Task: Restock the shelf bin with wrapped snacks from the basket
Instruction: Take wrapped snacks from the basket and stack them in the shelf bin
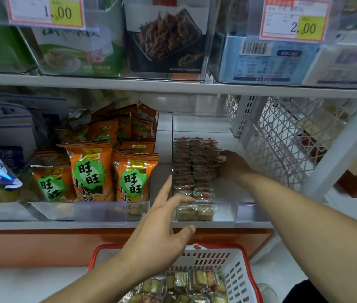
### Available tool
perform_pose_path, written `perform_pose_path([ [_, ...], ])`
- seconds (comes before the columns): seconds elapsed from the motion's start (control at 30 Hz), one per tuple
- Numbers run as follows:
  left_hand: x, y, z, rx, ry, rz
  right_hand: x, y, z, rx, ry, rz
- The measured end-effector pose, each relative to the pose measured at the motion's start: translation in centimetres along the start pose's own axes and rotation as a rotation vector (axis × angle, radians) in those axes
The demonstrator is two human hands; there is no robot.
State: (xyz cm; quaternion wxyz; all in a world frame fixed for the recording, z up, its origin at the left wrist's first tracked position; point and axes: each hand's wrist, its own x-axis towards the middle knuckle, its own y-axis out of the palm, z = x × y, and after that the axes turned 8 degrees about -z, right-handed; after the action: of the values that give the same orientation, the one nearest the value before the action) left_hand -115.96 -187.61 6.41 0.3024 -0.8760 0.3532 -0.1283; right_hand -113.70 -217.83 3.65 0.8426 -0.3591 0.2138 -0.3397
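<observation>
Shelf bin: clear plastic bin [246, 212] on the lower shelf, at 12 o'clock from the viewer, between the orange-packet bin at 9 o'clock of it and a white lattice side panel [282, 136] at 3 o'clock
Bin contents: wrapped snacks [191, 162] stand in tight rows filling the left part of the bin from the front wall towards the back; the right part shows bare floor
Right hand: right hand [231, 166] is inside the bin at 3 o'clock of the rows, fingers curled against the side of the snack stack; whether it grips pieces or only presses them cannot be told
Left hand: left hand [162, 224] is spread flat, fingers straight and slightly fanned, holding nothing; fingertips reach the bin's left front corner, thumb out towards 3 o'clock below the front wall
Basket: white basket with red rim [242, 268] sits at 6 o'clock below the shelf edge, under the left forearm
Basket contents: loose wrapped snacks in basket [186, 285], green and orange wrappers, heaped without order
Neighbouring stock: orange packets [98, 169] upright in the bin at 9 o'clock of the shelf bin
Upper shelf: price tag [294, 18] reading 2.00 at 1 o'clock; second tag [46, 10] at 11 o'clock
</observation>
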Motion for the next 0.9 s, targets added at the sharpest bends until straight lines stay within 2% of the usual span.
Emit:
perform_pose_path([
  [0.17, 0.2, 0.2, 0.4, -0.003, 0.003, 0.006, -0.4, -0.6, -0.3, 0.044, 0.041, -0.016],
  [0.3, 0.0, 0.4, 0.6, -0.049, 0.054, -0.052, -1.8, -1.5, 0.9, -0.027, -0.020, -0.048],
  [0.37, -0.4, 0.8, 0.7, -0.083, 0.095, -0.157, -3.2, -2.2, 2.5, -0.068, -0.189, -0.231],
  [0.43, -1.1, 1.6, 1.4, -0.103, 0.128, -0.299, -5.7, -2.6, 4.7, 0.003, -0.436, -0.431],
  [0.5, -1.9, 2.7, 2.6, -0.125, 0.154, -0.353, -9.3, -1.8, 6.1, 0.159, -0.770, -0.486],
  [0.57, -2.9, 3.9, 4.8, -0.049, 0.130, -0.285, -13.4, 1.0, 5.1, 0.152, -1.100, -0.367],
  [0.6, -3.6, 4.7, 6.2, 0.034, 0.102, -0.213, -15.4, 3.1, 3.6, 0.085, -1.200, -0.250],
  [0.67, -5.6, 6.0, 9.9, 0.224, -0.004, 0.030, -19.1, 7.8, -1.1, -0.190, -1.217, 0.111],
  [0.7, -6.8, 6.4, 11.9, 0.311, -0.092, 0.200, -20.5, 10.0, -3.8, -0.420, -1.121, 0.338],
  [0.73, -8.0, 6.7, 13.8, 0.401, -0.179, 0.378, -21.6, 12.0, -6.5, -0.655, -0.944, 0.563],
  [0.8, -9.9, 7.2, 17.1, 0.571, -0.287, 0.647, -23.2, 15.2, -11.8, -0.884, -0.530, 0.871],
  [0.83, -10.5, 7.5, 18.2, 0.626, -0.315, 0.719, -23.6, 16.4, -14.1, -0.887, -0.404, 0.922],
  [0.9, -11.2, 8.7, 20.0, 0.617, -0.380, 0.740, -24.5, 18.4, -17.7, -0.876, -0.337, 0.895],
])
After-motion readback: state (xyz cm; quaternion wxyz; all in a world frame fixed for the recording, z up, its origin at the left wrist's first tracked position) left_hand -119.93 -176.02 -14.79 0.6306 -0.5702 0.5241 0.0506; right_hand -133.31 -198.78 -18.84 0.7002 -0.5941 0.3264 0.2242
